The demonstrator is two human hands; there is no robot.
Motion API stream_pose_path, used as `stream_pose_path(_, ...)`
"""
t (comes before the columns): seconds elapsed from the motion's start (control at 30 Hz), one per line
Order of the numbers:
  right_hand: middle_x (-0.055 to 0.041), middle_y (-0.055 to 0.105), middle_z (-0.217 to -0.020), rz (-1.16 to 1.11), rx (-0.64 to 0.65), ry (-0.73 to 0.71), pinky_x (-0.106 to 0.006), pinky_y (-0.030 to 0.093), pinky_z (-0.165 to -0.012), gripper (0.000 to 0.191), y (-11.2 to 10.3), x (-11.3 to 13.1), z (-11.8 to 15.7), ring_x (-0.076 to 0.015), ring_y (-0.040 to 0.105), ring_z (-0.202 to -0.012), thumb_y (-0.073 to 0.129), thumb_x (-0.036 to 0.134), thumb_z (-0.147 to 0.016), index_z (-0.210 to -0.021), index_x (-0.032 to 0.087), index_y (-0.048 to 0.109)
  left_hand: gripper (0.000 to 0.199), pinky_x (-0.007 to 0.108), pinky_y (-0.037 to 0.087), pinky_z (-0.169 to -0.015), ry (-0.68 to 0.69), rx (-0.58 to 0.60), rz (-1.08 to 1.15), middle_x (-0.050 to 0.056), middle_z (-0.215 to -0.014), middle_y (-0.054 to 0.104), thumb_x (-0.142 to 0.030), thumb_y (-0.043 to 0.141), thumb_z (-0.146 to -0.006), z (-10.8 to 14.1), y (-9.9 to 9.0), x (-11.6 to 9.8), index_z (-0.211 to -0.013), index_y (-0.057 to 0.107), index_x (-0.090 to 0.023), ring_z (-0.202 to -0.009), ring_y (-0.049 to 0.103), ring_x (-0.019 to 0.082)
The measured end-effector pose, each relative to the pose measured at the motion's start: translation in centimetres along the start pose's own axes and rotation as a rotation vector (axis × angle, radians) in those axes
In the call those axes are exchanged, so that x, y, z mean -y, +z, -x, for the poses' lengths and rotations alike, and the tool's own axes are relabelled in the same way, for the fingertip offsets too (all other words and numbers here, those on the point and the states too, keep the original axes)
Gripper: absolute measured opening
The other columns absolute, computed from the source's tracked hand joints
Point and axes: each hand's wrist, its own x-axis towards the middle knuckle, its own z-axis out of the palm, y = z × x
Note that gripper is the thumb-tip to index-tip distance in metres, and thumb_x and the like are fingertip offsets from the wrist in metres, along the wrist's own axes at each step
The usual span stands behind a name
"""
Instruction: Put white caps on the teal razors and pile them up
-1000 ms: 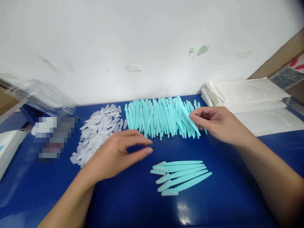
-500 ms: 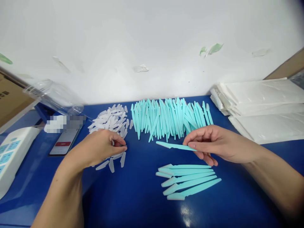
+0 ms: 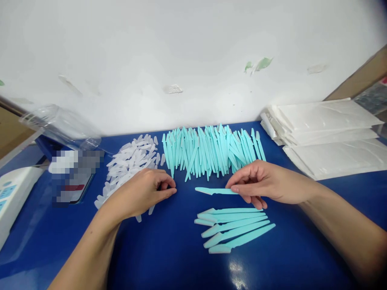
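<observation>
My right hand [image 3: 256, 184] pinches the handle end of a turquoise razor [image 3: 216, 191], whose blade end points left. My left hand [image 3: 154, 189] is closed, thumb and forefinger together at their tips; anything between them is too small to make out. It is over the right lower side of a pile of translucent white caps [image 3: 130, 159]. Several turquoise razors [image 3: 236, 227] lie in a loose row below my right hand, blade ends to the left. Behind the hands a long heap of turquoise razors [image 3: 208, 151] lies near the wall.
White plastic packs [image 3: 329, 117] are stacked at the back right. A clear plastic container [image 3: 60, 123] lies at the back left, with a phone [image 3: 80, 193] in front of it. A white power strip [image 3: 18, 193] is at the left edge. A white wall [image 3: 181, 48] rises behind.
My left hand has moved right, away from the white caps and closer to the held razor. My right hand still holds the razor. The whole view has shifted slightly.
</observation>
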Motion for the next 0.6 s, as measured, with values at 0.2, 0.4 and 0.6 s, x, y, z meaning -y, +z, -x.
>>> stream_pose_path(0.2, 0.0027, 0.068, -0.068, 0.024, -0.004, 0.014, -0.02, 0.05, -0.048, 0.036, -0.2, -0.1, 0.0, -0.0077, 0.06, -0.05, 0.084, 0.049, -0.087, -0.1, 0.016, 0.08, 0.027, 0.031, 0.048, -0.065, 0.017, 0.019, 0.007, 0.005, -0.1, 0.073, -0.047, 0.068, -0.097, 0.7, 0.0, 1.1, -0.102, 0.085, -0.026, -0.074, 0.067, 0.019)
stream_pose_path(0.4, 0.003, 0.067, -0.068, 0.04, -0.014, 0.031, -0.02, 0.048, -0.047, 0.035, -0.1, 0.1, 0.1, -0.0076, 0.06, -0.05, 0.081, 0.051, -0.089, -0.098, 0.017, 0.08, 0.027, 0.029, 0.051, -0.068, 0.171, 0.016, 0.067, 0.005, -0.109, 0.074, -0.043, 0.061, -0.105, 0.8, 0.1, 0.2, -0.101, 0.081, -0.027, -0.082, 0.069, 0.018)
stream_pose_path(0.6, 0.0038, 0.066, -0.066, 0.026, -0.007, 0.029, -0.02, 0.048, -0.047, 0.036, -0.2, 0.0, 0.2, -0.0072, 0.059, -0.049, 0.083, 0.05, -0.087, -0.099, 0.016, 0.08, 0.03, 0.027, 0.056, -0.066, 0.011, 0.053, 0.582, 0.001, -0.086, 0.076, -0.051, 0.067, -0.102, 0.2, 1.5, -2.1, -0.106, 0.077, -0.024, -0.073, 0.068, 0.016)
